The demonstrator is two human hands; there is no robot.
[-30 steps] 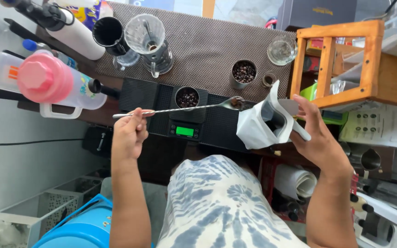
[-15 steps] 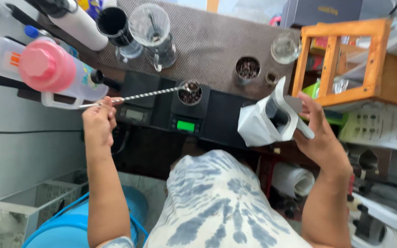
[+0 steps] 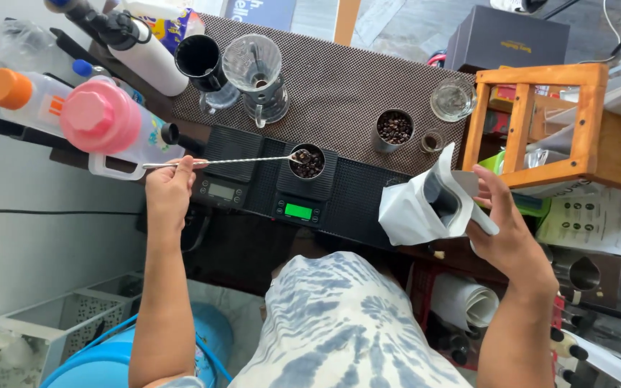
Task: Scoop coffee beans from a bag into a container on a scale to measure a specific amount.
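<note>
Coffee beans [image 3: 307,163] fill a small cup [image 3: 307,160] on the scale [image 3: 303,194] with the lit green display, as your left hand [image 3: 169,188] pinches the far end of a long twisted spoon [image 3: 217,162] whose bowl rests at the cup's rim. Held that far back, the spoon could wobble and flick beans onto the black mat [image 3: 357,208], or tip the light cup. Your right hand [image 3: 508,230] grips an open white pouch [image 3: 425,205], tilted with its mouth up, which could spill if it leans further
</note>
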